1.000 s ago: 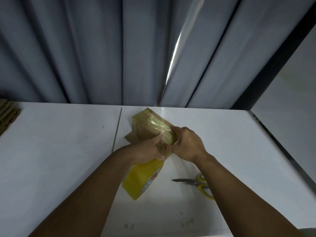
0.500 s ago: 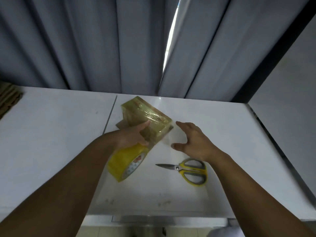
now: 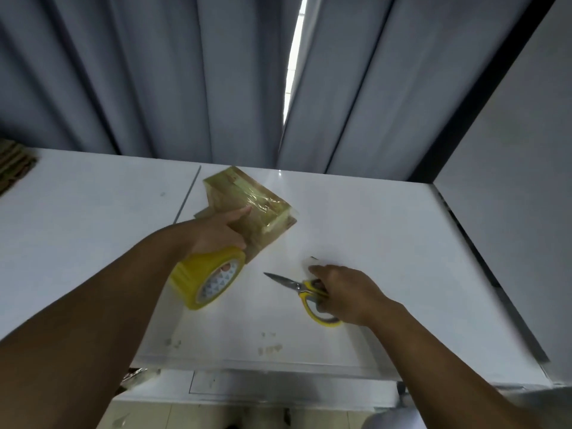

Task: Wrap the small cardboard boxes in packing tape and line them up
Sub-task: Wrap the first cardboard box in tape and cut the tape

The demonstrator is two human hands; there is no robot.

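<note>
Head view only. My left hand (image 3: 218, 232) grips the cardboard box (image 3: 247, 205), thumb laid along its near face; the other fingers are hidden behind the box, so I read the hold from the thumb alone. The box is glossy with tape and sits tilted above the far middle of the table (image 3: 93, 230); I cannot tell whether its lower corner touches the surface. The yellow tape roll (image 3: 207, 278) hangs just under that wrist, touching the box; what carries it is hidden. My right hand (image 3: 343, 292) lies on the scissors (image 3: 305, 287), fingers curled over the yellow handles, blades pointing left on the table. Whether the fingers pass through the loops is blurred. A brown stack (image 3: 14, 165) is cut off at the left edge. Grey curtain (image 3: 154, 72) behind.
</note>
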